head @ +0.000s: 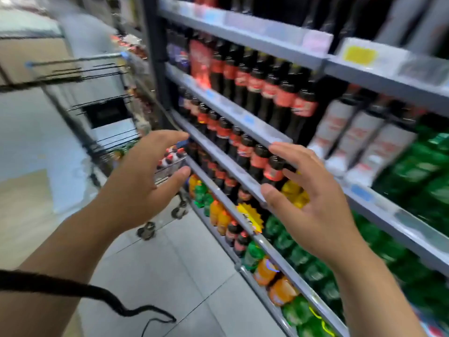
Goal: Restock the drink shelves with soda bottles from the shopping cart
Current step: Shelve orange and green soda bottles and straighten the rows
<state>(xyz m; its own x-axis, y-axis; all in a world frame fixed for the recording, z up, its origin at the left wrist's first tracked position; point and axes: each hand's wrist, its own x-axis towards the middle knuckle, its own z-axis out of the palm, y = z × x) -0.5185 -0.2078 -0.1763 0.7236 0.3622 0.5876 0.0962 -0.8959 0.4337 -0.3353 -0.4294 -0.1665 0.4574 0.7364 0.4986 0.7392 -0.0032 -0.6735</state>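
Note:
The whole view is motion-blurred. My left hand hangs in the air with fingers spread, holding nothing, in front of the wire shopping cart. Several red-capped soda bottles stand in the cart's near corner, just beyond my left fingertips. My right hand is also spread and empty, held close in front of the grey shelf rail. Rows of dark cola bottles with red labels fill the shelves behind it.
Green bottles and orange bottles line the lower shelves, white-labelled bottles stand at the right. A yellow star tag hangs on a rail. The cart stands on grey floor tiles. A black cable hangs at lower left.

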